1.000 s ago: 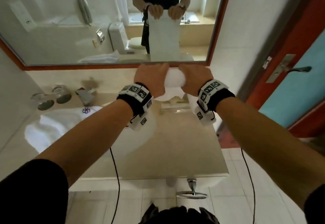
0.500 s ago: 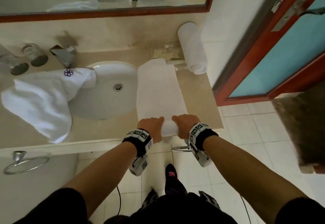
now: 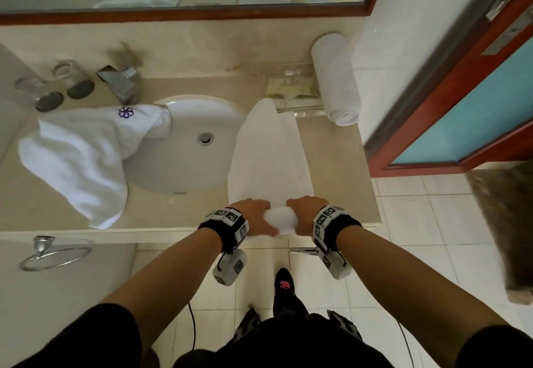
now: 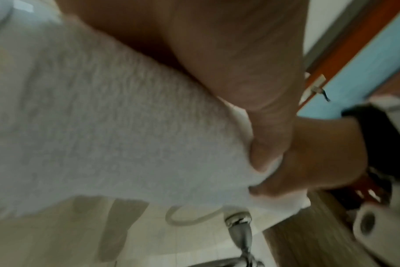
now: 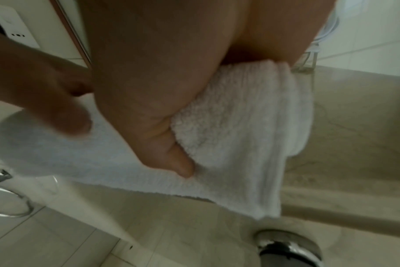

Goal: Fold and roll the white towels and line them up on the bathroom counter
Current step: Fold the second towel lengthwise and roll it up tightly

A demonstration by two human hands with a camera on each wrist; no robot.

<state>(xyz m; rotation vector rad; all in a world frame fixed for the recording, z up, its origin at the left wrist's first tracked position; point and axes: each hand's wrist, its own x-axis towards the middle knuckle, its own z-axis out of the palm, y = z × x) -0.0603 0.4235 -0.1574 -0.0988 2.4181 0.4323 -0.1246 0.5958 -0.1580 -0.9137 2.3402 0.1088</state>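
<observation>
A white towel (image 3: pixel 266 154), folded into a long strip, lies on the beige counter (image 3: pixel 340 171) to the right of the basin. Its near end is curled over at the counter's front edge. My left hand (image 3: pixel 253 216) and my right hand (image 3: pixel 302 214) grip that curled end side by side. In the left wrist view my thumb digs into the towel (image 4: pixel 117 130). The right wrist view shows my thumb pinching the towel (image 5: pixel 235 135) at the counter edge. A finished rolled towel (image 3: pixel 336 79) lies at the back right against the wall. A loose white towel (image 3: pixel 83 160) with a purple logo lies over the basin's left side.
The round basin (image 3: pixel 196 151) and tap (image 3: pixel 118 82) sit mid-counter, with two glasses (image 3: pixel 54 87) at the back left. A clear tray (image 3: pixel 291 84) stands beside the rolled towel. A towel ring (image 3: pixel 52 255) hangs below the counter. A red-framed door (image 3: pixel 461 113) is at the right.
A second ago both hands held the towel up in front of the mirror; it now lies flat on the counter with both hands at its near end.
</observation>
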